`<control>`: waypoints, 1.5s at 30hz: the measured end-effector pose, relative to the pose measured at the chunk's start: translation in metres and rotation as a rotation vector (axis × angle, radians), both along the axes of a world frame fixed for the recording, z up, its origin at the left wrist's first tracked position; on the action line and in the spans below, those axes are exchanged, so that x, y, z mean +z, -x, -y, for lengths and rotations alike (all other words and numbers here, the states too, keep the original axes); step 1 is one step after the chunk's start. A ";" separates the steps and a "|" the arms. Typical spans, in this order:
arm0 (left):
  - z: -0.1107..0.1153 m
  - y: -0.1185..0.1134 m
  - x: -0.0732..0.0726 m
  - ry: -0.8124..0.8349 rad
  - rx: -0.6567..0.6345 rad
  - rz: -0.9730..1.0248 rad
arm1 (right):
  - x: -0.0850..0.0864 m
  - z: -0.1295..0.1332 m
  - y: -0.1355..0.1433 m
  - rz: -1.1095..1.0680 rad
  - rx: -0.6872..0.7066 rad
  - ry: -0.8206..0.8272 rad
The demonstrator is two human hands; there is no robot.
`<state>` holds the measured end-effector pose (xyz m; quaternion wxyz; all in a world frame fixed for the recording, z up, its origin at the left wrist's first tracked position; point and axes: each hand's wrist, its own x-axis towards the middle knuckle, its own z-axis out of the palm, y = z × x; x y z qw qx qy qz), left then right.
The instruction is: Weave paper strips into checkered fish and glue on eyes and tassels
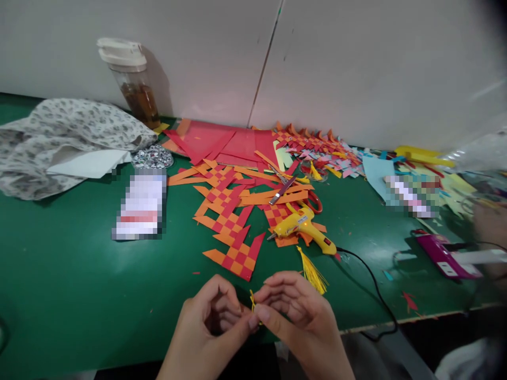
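Note:
Near the table's front edge, my left hand (pixel 216 322) and my right hand (pixel 295 316) meet at their fingertips, both closed in a pinch. Between them is a thin yellow cord (pixel 252 300) with a small loop standing up; the rest of it is hidden by my fingers. Just beyond my right hand lies a yellow tassel (pixel 312 269), which it does not appear to hold. A woven red and orange paper piece (pixel 240 253) with pointed ends lies ahead of both hands. Right of it rests a yellow glue gun (pixel 304 227), its nozzle pointing left.
Orange paper strips (pixel 273 198), a purple-handled cutter (pixel 283 190) and red sheets (pixel 214 140) lie behind. At left are a phone (pixel 140 206), a patterned cloth (pixel 75 126) and a bottle (pixel 134 84). The glue gun's black cable (pixel 376 285) crosses the right edge, near a magenta device (pixel 447 256).

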<state>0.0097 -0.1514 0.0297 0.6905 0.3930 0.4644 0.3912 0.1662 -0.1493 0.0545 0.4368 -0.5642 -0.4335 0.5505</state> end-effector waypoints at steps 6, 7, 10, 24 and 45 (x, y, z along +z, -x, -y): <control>0.001 0.000 0.003 -0.027 -0.070 -0.100 | -0.003 0.000 -0.004 0.012 0.062 0.095; 0.001 -0.001 0.004 -0.033 -0.063 -0.125 | -0.002 0.000 -0.004 0.010 0.071 0.117; 0.003 -0.004 0.009 -0.051 -0.024 -0.204 | -0.001 -0.001 -0.004 -0.005 0.097 0.153; 0.005 -0.002 0.006 -0.028 -0.161 -0.145 | -0.003 0.003 -0.004 -0.082 0.120 0.136; 0.004 0.000 0.003 -0.082 -0.237 -0.216 | -0.006 0.004 -0.007 -0.185 0.215 0.199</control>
